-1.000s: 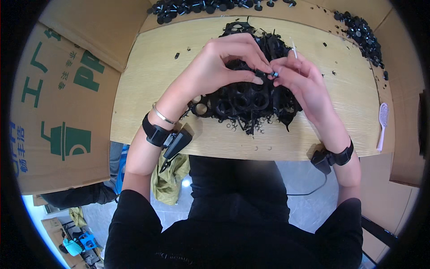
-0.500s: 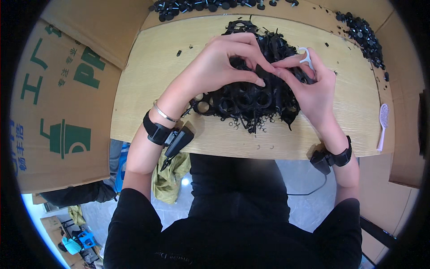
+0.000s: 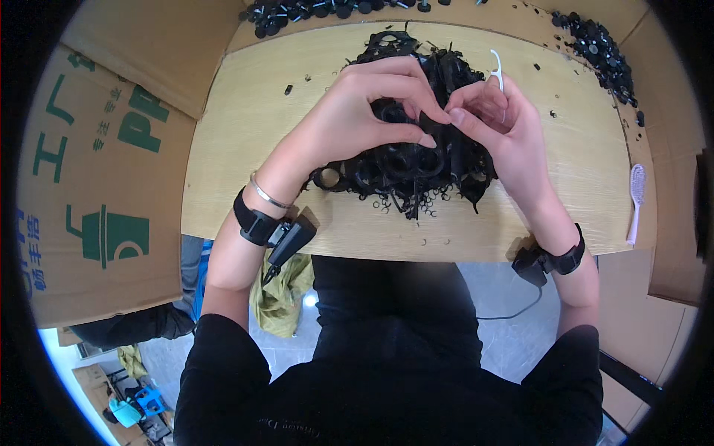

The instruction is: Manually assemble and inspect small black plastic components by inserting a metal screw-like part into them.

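Over a pile of black rubbery parts (image 3: 401, 167), many of them ring-shaped, my two hands meet at the fingertips. My left hand (image 3: 364, 100) is curled, its thumb and fingers pinching a small dark rubber piece (image 3: 430, 125). Beside it, my right hand (image 3: 513, 137) is closed, thumb pressed to forefinger at the edge of that piece. A white floss pick (image 3: 496, 68) sticks up from between the right fingers, its curved end pointing away from me. What the right fingertips grip is too small to make out.
Black round knobs, some with metal studs (image 3: 320, 9), line the cardboard at the back, with another heap (image 3: 599, 52) at the back right. A lilac brush (image 3: 637, 204) lies by the right edge. Cardboard walls (image 3: 111, 186) enclose the wooden table (image 3: 245, 149). Tiny black rings (image 3: 424, 204) lie near the pile.
The floss pick has turned from lying across the right fingers to standing up above them. My right fingers have curled in more and shifted slightly left. The left hand keeps its pinch.
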{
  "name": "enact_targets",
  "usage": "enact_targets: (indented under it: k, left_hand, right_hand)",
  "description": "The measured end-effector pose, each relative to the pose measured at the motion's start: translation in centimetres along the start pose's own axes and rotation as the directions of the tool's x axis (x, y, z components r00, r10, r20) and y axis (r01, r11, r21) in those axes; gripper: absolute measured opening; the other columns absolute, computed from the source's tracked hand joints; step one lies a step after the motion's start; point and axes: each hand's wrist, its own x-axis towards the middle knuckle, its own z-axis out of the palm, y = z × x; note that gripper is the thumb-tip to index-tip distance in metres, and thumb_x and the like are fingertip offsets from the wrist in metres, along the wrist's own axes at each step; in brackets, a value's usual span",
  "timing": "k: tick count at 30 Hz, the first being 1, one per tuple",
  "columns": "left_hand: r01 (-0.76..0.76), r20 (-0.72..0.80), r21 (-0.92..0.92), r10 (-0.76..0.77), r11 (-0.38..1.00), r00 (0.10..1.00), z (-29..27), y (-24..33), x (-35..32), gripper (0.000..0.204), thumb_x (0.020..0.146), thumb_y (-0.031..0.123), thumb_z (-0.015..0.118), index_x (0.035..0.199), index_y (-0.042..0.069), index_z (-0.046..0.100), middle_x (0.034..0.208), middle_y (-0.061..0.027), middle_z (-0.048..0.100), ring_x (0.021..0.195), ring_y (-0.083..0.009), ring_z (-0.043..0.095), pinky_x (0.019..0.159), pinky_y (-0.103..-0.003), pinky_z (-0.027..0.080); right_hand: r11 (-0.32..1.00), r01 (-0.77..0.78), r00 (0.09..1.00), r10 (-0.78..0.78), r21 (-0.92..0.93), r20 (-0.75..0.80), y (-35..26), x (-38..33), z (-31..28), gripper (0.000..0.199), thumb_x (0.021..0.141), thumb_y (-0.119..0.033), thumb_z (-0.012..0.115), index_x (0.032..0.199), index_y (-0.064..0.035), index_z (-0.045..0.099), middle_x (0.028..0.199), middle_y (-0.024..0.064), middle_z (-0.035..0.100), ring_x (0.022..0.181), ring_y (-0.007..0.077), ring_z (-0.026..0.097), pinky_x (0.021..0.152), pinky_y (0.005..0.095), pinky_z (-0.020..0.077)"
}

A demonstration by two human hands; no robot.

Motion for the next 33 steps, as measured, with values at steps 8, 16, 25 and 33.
enact_targets:
  k: [8, 16, 25, 33]
  left_hand:
    - [0.135, -0.022, -0.120, -0.138, 0.984, 0.990, 0.1, 0.0, -0.2, 0.028, 0.070, -0.007, 0.080, 0.096, 0.001, 0.072, 0.093, -0.0039, 0.063, 0.080, -0.0115, 0.064, 0.072, -0.023, 0.054]
    - [0.292, -0.036, -0.201, -0.305, 0.935, 0.952, -0.2, 0.4, -0.3, 0.033, 0.069, -0.007, 0.082, 0.098, -0.002, 0.066, 0.094, -0.0067, 0.068, 0.084, -0.0138, 0.070, 0.076, -0.027, 0.057]
    - [0.263, -0.026, -0.222, -0.275, 0.939, 0.961, -0.1, 1.1, -0.2, 0.035, 0.075, -0.001, 0.080, 0.108, -0.002, 0.068, 0.086, -0.0055, 0.071, 0.083, -0.0117, 0.070, 0.075, -0.021, 0.052]
    - [0.294, 0.000, -0.314, -0.310, 0.903, 0.951, -0.1, 1.0, -0.3, 0.030, 0.082, 0.001, 0.073, 0.111, -0.004, 0.065, 0.087, -0.0116, 0.073, 0.084, -0.0195, 0.073, 0.077, -0.026, 0.056]
  right_hand:
    - [1.000, -0.017, 0.998, 0.018, 0.012, -0.055, -0.4, -0.3, 0.5, 0.014, 0.089, 0.004, 0.065, 0.096, 0.0000, 0.053, 0.093, 0.0069, 0.065, 0.089, 0.0116, 0.061, 0.086, 0.0285, 0.0487]
    - [0.998, 0.057, 0.995, -0.057, -0.005, -0.083, -0.8, -0.9, 1.2, 0.016, 0.089, 0.005, 0.063, 0.102, 0.0026, 0.053, 0.093, 0.0052, 0.062, 0.090, 0.0107, 0.059, 0.087, 0.0273, 0.0474]
    - [0.986, 0.163, 0.980, -0.160, 0.021, -0.115, -0.5, -1.0, 1.7, 0.018, 0.091, 0.005, 0.061, 0.105, 0.0021, 0.050, 0.097, 0.0051, 0.060, 0.089, 0.0104, 0.056, 0.085, 0.0259, 0.0457]
    - [0.995, 0.077, 0.989, -0.068, 0.067, -0.131, -0.9, -1.3, 1.6, 0.012, 0.093, -0.001, 0.063, 0.100, 0.0006, 0.053, 0.097, 0.0046, 0.062, 0.091, 0.0085, 0.056, 0.084, 0.0249, 0.0468]
